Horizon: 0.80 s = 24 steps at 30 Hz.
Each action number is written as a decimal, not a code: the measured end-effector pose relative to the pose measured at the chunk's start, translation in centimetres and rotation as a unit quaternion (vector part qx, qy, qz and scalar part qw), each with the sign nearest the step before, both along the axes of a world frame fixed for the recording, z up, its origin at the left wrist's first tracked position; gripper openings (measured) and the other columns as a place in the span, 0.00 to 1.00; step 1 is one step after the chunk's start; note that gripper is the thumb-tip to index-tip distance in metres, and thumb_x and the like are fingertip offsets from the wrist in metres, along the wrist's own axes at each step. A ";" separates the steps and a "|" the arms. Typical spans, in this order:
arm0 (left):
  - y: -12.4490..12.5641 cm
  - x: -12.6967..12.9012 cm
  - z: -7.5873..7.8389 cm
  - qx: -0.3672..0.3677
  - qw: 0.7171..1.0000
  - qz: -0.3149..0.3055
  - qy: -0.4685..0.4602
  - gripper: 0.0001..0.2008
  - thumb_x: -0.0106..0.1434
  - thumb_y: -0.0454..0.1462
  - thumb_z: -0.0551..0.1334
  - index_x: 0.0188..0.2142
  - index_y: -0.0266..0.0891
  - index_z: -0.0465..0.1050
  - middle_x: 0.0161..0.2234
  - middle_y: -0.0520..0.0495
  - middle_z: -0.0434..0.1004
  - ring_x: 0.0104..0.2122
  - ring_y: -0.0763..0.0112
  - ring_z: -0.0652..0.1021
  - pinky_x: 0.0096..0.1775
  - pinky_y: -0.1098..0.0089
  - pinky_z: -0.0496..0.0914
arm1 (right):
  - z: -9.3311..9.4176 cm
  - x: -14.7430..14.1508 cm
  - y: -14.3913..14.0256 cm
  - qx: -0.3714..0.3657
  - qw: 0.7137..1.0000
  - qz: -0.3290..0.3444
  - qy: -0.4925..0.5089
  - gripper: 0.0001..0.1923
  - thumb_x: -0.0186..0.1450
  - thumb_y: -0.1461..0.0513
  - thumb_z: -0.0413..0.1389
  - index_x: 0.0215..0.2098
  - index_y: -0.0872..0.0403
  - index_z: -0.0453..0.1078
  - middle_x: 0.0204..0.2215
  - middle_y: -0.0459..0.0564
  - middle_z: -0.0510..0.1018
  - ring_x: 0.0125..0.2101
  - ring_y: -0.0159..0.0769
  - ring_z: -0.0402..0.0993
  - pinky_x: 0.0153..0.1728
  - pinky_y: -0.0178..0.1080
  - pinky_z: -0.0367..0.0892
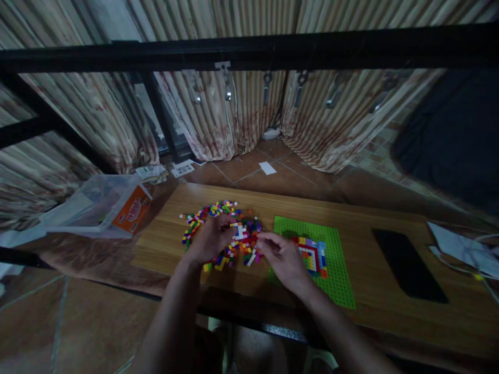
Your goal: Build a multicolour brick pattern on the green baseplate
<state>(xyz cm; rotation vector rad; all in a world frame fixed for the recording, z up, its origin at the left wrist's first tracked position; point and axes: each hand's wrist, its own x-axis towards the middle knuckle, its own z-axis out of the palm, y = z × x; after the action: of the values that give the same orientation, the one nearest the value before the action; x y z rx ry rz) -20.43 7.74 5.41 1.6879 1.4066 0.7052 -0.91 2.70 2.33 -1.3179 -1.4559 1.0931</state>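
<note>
A loose heap of small coloured toy bricks (223, 209) lies on the wooden board in front of me. My left hand (213, 238) is over the heap, its fingers curled beside some white bricks (240, 231); what they pinch, if anything, is hidden. At the heap's right side, my right hand (284, 257) has thumb and fingers pinched at the end of a red brick (252, 238). Just beyond that hand is a green studded baseplate (340, 283), partly covered by it. A block of red, white, blue, yellow and orange bricks (312, 257) stands on the plate.
A clear plastic box with an orange label (131, 210) sits left of the wooden board (163, 244). At the right lie a black flat object (409, 265), a white sheet (460, 244) and cables. A black rail (249, 52) with hanging metal pieces crosses before striped curtains (249, 114).
</note>
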 end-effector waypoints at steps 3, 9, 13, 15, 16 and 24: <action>-0.6 1.8 0.0 -0.043 0.992 -0.045 -0.111 0.10 0.59 0.40 0.58 0.36 0.36 0.70 0.28 0.51 0.73 0.27 0.74 0.73 0.29 0.75 0.67 | 0.2 0.0 0.5 -0.070 0.988 -0.031 0.137 0.14 0.57 0.52 0.60 0.37 0.52 0.74 0.29 0.46 0.80 0.28 0.34 0.76 0.31 0.36 0.71; -1.2 4.2 0.1 -0.099 0.971 -0.066 -0.208 0.12 0.57 0.41 0.62 0.38 0.37 0.68 0.32 0.50 0.75 0.32 0.72 0.76 0.36 0.72 0.70 | 1.4 0.4 0.7 -0.111 0.965 -0.054 0.231 0.16 0.51 0.51 0.65 0.28 0.55 0.74 0.20 0.44 0.76 0.19 0.28 0.68 0.23 0.32 0.66; -1.6 5.1 0.1 -0.117 0.963 -0.070 -0.234 0.15 0.56 0.43 0.65 0.37 0.36 0.67 0.31 0.49 0.75 0.32 0.71 0.76 0.36 0.71 0.70 | 1.5 0.7 0.6 -0.094 0.969 -0.063 0.218 0.16 0.53 0.50 0.64 0.28 0.55 0.73 0.19 0.43 0.74 0.19 0.27 0.67 0.21 0.32 0.65; -1.8 5.5 0.1 -0.128 0.960 -0.072 -0.237 0.16 0.56 0.45 0.65 0.37 0.36 0.67 0.31 0.49 0.75 0.30 0.71 0.75 0.32 0.72 0.70 | 1.4 0.8 0.6 -0.088 0.972 -0.063 0.208 0.16 0.53 0.50 0.63 0.28 0.55 0.73 0.20 0.43 0.74 0.20 0.28 0.68 0.20 0.31 0.65; -2.0 5.7 0.1 -0.136 0.959 -0.074 -0.236 0.16 0.56 0.45 0.64 0.37 0.36 0.67 0.30 0.50 0.75 0.28 0.72 0.75 0.30 0.73 0.69 | 1.4 0.9 0.6 -0.086 0.973 -0.064 0.205 0.16 0.54 0.50 0.63 0.28 0.55 0.73 0.19 0.42 0.73 0.19 0.28 0.67 0.20 0.31 0.65; -2.2 6.3 0.4 -0.181 0.951 -0.053 -0.246 0.15 0.53 0.44 0.66 0.33 0.35 0.67 0.27 0.51 0.73 0.25 0.74 0.74 0.29 0.73 0.70 | 1.6 1.3 0.3 -0.125 0.950 -0.070 0.277 0.17 0.48 0.51 0.67 0.24 0.55 0.73 0.16 0.42 0.72 0.17 0.26 0.65 0.16 0.30 0.65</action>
<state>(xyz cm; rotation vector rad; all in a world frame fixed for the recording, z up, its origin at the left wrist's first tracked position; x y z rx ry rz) -14.12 5.49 5.79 1.1857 1.0078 0.6969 0.35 2.97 3.95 -1.1329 -0.8185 1.4425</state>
